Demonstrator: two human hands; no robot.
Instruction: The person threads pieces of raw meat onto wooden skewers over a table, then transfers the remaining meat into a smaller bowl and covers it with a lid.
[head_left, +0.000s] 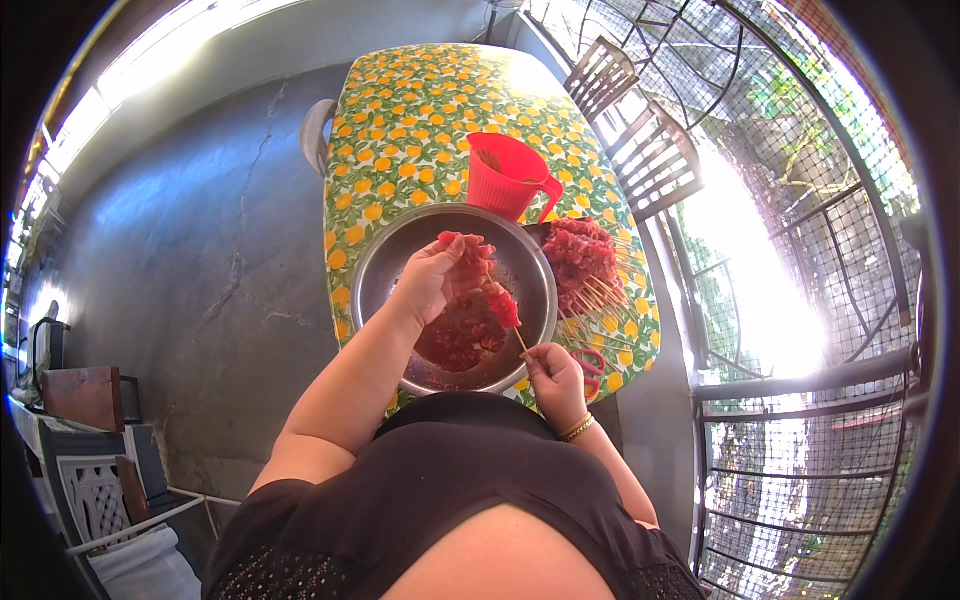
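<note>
My right hand (555, 379) grips the lower end of a wooden skewer (522, 339) that slants up to the left. Raw red meat (501, 303) is threaded along its upper part. Around a strip of raw meat (474, 262) near the skewer's tip, my left hand (431, 281) is closed. Both hands work over a wide stainless steel bowl (363, 300), where loose meat pieces (465, 334) lie in reddish liquid. To the right, a pile of loaded meat skewers (585, 259) rests with its bare sticks pointing right and towards me.
A red plastic pitcher (502, 184) holding thin sticks stands behind the bowl. Red-handled scissors (591, 371) lie by my right hand. An orange-patterned cloth (397, 142) covers the table. Slatted chairs (652, 157) stand along its right side, and a pale chair (318, 136) at its left.
</note>
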